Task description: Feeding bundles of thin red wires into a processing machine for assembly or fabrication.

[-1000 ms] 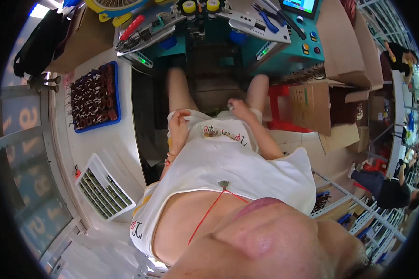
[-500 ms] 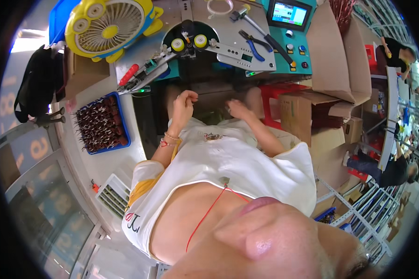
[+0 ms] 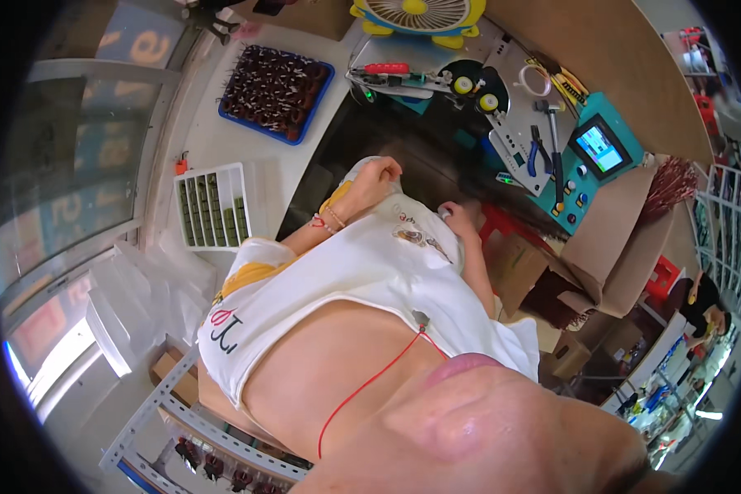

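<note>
Over my lap, my left hand (image 3: pixel 376 182) is raised with its fingers curled in, and I see nothing in them. My right hand (image 3: pixel 460 221) is lower and to the right, beside the front of my white shirt (image 3: pixel 362 263). Its fingers are bent and partly hidden, with a small pale spot on them, perhaps a ring; whether it holds anything is hidden. Both hands are apart from the machine, whose metal plate (image 3: pixel 514 152) carries two yellow-rimmed rollers (image 3: pixel 475 93). A red-handled clamp (image 3: pixel 385 69) lies along its left arm.
Left stand a blue tray of dark, pale-tipped bundles (image 3: pixel 276 92) and a white tray with green pieces (image 3: pixel 214 206). Pliers (image 3: pixel 538 152) and a hammer (image 3: pixel 556 152) lie before a teal control box (image 3: pixel 608 136). A yellow fan (image 3: pixel 420 15) stands behind; cardboard boxes (image 3: pixel 613 239) are right.
My view has swung to the left, so the machine now sits farther right and the white tray shows fully. Both hands remain near my lap, fingers still bent.
</note>
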The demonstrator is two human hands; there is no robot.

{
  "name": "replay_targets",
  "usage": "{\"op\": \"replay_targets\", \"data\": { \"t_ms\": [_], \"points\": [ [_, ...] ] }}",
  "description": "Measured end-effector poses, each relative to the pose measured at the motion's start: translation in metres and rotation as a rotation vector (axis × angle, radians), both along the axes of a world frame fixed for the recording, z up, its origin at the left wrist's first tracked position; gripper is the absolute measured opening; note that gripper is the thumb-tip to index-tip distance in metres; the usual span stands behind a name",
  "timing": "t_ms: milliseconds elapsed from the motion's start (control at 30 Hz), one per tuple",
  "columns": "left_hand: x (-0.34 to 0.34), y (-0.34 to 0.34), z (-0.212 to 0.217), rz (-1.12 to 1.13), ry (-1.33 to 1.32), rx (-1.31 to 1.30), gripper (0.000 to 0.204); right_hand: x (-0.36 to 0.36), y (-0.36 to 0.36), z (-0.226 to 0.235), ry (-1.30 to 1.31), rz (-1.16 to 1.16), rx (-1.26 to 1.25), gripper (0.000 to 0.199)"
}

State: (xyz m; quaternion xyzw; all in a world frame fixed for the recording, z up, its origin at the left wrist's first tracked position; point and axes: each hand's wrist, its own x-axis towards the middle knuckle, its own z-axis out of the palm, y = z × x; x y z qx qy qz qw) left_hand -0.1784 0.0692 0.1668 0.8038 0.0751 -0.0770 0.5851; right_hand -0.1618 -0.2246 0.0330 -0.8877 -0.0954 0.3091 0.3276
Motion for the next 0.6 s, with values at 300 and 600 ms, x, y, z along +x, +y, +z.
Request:
{"op": "replay_targets", "data": {
  "t_ms": [300,600],
  "points": [
    [0.059,-0.024,-0.011,-0.486,-0.004,0.101,0.02,-0.094,-0.086,-0.039,-0.066,-0.887,-0.095,0.027],
    [0.116,-0.145,0.005,-1.361,0.089,0.154,0.029,-0.24,-0.013,-0.007,-0.339,-1.9,-0.077,0.027]
  ]
}}
